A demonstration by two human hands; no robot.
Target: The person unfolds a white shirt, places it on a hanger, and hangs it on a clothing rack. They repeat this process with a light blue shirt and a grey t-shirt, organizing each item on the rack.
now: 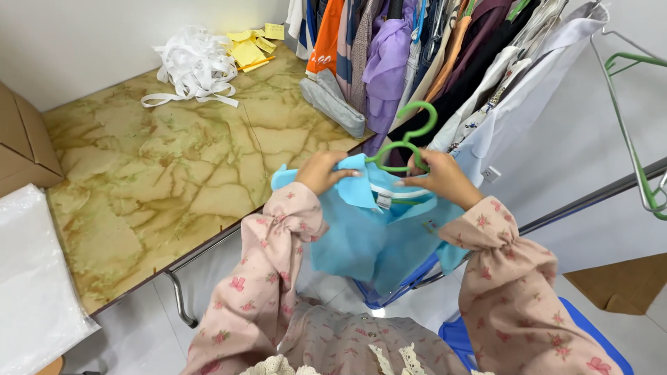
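Note:
A light blue collared shirt (372, 239) hangs in front of me on a green plastic hanger (410, 135). My left hand (321, 171) pinches the shirt's collar and left shoulder. My right hand (441, 177) grips the right side of the collar together with the hanger's arm. The hanger's hook rises above both hands, close to the row of hanging clothes (431, 55). My sleeves are pink with a flower print.
A marble-patterned table (174, 160) lies to the left with white straps (194, 66), yellow paper slips (250, 45) and a grey folded cloth (332, 103). An empty green hanger (636, 125) hangs on the rail at right. Cardboard boxes (21, 142) and a clear plastic bag (31, 278) are at left.

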